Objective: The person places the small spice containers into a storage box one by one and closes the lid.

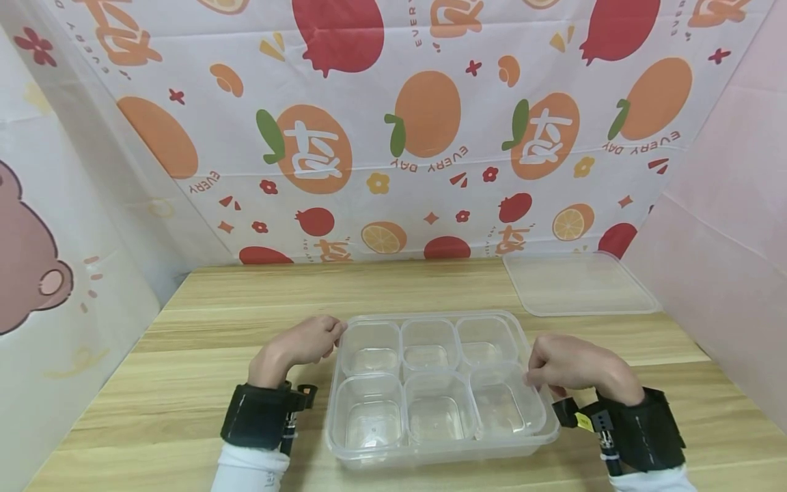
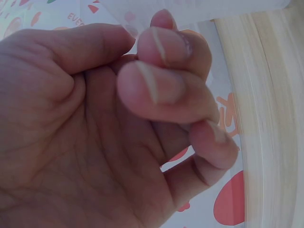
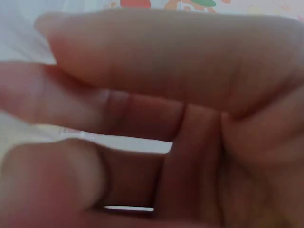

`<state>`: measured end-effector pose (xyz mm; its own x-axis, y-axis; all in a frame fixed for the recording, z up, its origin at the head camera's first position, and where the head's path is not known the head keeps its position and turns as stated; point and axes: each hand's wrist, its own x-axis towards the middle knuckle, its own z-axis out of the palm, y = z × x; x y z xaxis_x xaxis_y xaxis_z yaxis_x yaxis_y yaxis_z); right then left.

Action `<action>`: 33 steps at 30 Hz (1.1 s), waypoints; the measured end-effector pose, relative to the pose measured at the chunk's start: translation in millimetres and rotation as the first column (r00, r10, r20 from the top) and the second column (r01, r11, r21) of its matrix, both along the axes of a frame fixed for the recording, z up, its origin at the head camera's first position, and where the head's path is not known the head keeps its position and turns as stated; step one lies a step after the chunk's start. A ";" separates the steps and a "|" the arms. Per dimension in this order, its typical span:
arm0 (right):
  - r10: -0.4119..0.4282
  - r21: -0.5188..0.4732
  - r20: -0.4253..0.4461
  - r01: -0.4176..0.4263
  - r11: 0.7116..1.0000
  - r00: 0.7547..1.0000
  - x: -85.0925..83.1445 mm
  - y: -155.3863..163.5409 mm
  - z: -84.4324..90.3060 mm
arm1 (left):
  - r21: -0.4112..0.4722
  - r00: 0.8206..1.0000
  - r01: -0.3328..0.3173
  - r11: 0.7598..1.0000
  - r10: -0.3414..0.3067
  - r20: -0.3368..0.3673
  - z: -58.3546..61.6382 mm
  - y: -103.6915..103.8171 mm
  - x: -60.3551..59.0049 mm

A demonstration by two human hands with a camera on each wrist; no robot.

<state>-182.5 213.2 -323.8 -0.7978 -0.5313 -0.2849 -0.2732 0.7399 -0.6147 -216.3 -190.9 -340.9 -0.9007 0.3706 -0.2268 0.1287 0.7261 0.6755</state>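
A clear plastic tray (image 1: 439, 454) lies on the wooden table, with several small clear tubs (image 1: 374, 417) set inside it in two rows. My left hand (image 1: 305, 342) pinches the tray's rim at the far left corner. In the left wrist view, thumb and forefinger of that hand (image 2: 95, 123) meet at the translucent plastic (image 2: 209, 9), the other fingers curled. On the opposite side, my right hand (image 1: 574, 365) grips the right rim, beside the near right tub. Blurred fingers (image 3: 156, 57) fill the right wrist view, and the rim is mostly hidden there.
A flat translucent lid (image 1: 581, 283) lies at the table's back right, near the pink side curtain (image 1: 732, 219). A fruit-print cloth (image 1: 393, 191) hangs along the table's back edge. Another curtain (image 1: 92, 205) with a cartoon print borders the left. Wood-grain tabletop (image 1: 184, 383) surrounds the tray.
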 end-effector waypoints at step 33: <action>0.040 0.005 -0.088 -0.040 0.999 0.995 -5.3 6.9 -3.2 | 0.002 1.000 0.001 1.000 -0.001 -0.012 1.3 0.7 3.4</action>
